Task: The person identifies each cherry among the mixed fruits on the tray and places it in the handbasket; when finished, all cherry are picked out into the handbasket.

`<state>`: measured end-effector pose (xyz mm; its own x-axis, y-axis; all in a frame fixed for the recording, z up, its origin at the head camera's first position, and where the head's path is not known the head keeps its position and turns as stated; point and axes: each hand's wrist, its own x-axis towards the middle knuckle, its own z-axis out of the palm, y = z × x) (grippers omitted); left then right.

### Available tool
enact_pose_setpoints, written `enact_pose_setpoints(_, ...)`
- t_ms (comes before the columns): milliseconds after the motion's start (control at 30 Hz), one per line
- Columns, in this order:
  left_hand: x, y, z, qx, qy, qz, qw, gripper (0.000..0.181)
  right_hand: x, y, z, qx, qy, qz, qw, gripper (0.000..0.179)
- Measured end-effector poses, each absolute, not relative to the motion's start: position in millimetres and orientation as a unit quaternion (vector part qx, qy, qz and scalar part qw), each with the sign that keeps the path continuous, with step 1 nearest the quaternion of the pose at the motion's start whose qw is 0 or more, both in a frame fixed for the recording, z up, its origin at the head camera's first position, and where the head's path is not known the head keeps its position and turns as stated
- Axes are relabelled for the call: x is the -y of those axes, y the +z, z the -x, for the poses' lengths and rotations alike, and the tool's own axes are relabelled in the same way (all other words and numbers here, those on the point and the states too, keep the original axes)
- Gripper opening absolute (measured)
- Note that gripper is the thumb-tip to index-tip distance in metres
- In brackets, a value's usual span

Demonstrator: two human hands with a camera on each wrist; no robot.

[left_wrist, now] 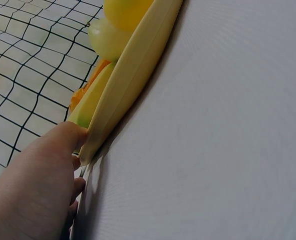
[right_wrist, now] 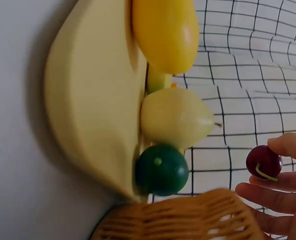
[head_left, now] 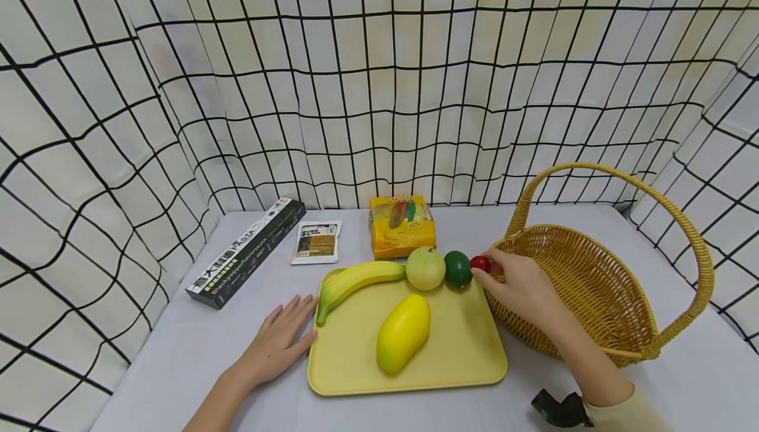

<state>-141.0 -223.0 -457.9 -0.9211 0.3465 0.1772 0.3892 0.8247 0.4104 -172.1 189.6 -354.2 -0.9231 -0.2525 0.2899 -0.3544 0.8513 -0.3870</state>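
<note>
My right hand (head_left: 524, 287) pinches a dark red cherry (right_wrist: 264, 162) with a short green stem between thumb and fingertips. It is held above the yellow tray's far right corner, close to the wicker basket's rim. My left hand (head_left: 279, 340) lies with extended fingers at the left edge of the tray (head_left: 350, 366), its thumb touching the rim. On the tray, a banana (head_left: 356, 280), a pale green pear (head_left: 425, 269) and a dark green round fruit (head_left: 458, 269) line the far side. A yellow mango (head_left: 404, 333) lies nearer the middle.
The wicker basket (head_left: 584, 280) with its tall arched handle stands right of the tray. Behind the tray sits a yellow packet (head_left: 402, 228). Back left are a white sachet (head_left: 317, 242) and a long black box (head_left: 249, 251). Black netting (head_left: 391, 109) encloses the table.
</note>
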Motion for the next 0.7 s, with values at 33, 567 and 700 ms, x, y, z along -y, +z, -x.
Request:
enact_pose_setpoints(33, 223.0, -458.1, 141.0, 0.954, -0.225, 0.193, 0.048, 0.060, -193.5, -355.8, 172.6, 0.955, 0.227, -0.155, 0.110, 0.040)
enact_pose_setpoints(567, 223.7, -458.4, 141.4, 0.954, -0.227, 0.193, 0.041, 0.061, -243.6, -383.3, 177.9, 0.969, 0.214, -0.109, 0.063, 0.034)
enact_pose_setpoints(700, 223.5, -458.2, 141.1, 0.953, -0.228, 0.192, 0.045, 0.061, -248.6, -387.6, 178.6, 0.973, 0.195, -0.112, 0.049, 0.033)
